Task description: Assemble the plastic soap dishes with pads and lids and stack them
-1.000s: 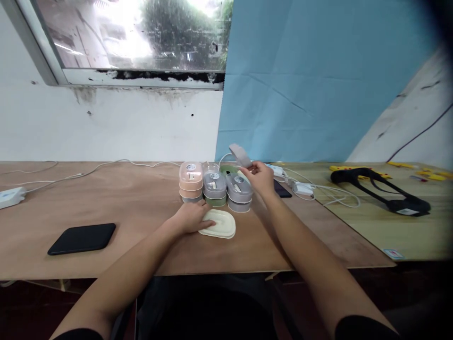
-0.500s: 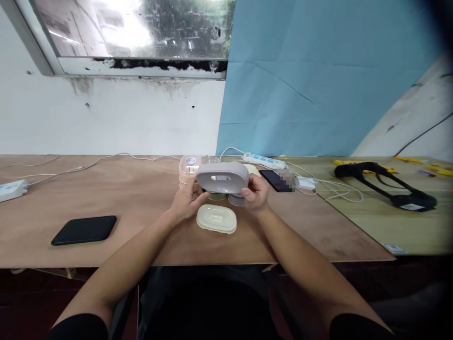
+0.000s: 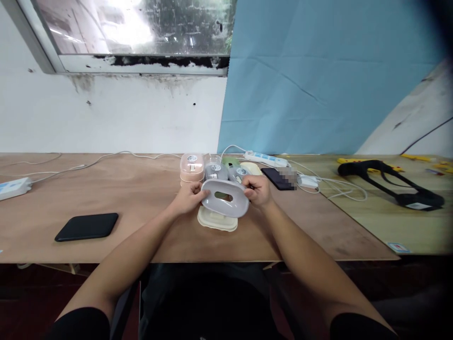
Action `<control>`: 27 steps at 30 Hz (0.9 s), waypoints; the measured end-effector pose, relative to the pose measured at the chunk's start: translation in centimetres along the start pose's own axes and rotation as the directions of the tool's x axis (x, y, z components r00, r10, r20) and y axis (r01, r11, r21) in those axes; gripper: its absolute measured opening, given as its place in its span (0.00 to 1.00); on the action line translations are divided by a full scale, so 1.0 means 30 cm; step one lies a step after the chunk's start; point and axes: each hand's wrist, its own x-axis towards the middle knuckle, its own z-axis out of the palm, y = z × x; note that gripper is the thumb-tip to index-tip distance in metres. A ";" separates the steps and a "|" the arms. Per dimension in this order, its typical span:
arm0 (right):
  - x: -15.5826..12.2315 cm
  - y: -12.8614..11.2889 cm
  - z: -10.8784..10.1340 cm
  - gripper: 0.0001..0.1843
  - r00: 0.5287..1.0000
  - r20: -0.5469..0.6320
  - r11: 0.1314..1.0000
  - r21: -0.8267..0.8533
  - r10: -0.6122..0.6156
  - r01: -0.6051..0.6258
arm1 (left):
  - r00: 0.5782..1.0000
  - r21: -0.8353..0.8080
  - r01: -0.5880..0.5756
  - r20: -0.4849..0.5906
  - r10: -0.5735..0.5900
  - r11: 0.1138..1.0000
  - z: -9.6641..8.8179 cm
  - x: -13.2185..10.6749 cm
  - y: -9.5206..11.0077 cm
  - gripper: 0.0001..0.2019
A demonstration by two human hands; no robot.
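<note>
Between both hands is a grey oval plastic lid (image 3: 231, 208) with a slot through its middle, tilted so its inner side faces me. My left hand (image 3: 190, 196) pinches its left end with the thumb on the face. My right hand (image 3: 257, 190) grips the right end. Below and partly behind it, a cream oval lid (image 3: 216, 222) lies on the table. Just beyond stand a pink container (image 3: 191, 170) with a clear top and sticker, grey containers (image 3: 214, 171) with clear tops, and a green piece (image 3: 230, 161). A cream piece (image 3: 252, 168) sits behind my right hand.
A black flat case (image 3: 87, 227) lies on the left of the brown table (image 3: 134, 189). Power strips (image 3: 267, 159) and white cables run along the back. A dark phone (image 3: 278, 179) lies right of the containers. A black frame-like object (image 3: 392, 182) rests at far right.
The grey lid has come down and tipped, so its slotted face now shows more and it covers part of the cream lid. The containers behind are more visible.
</note>
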 end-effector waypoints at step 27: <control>-0.029 -0.013 0.061 0.20 0.679 0.566 0.768 -0.641 0.468 0.006 | 0.933 0.737 -0.055 0.278 -0.228 0.674 -0.030 0.001 -0.031 0.21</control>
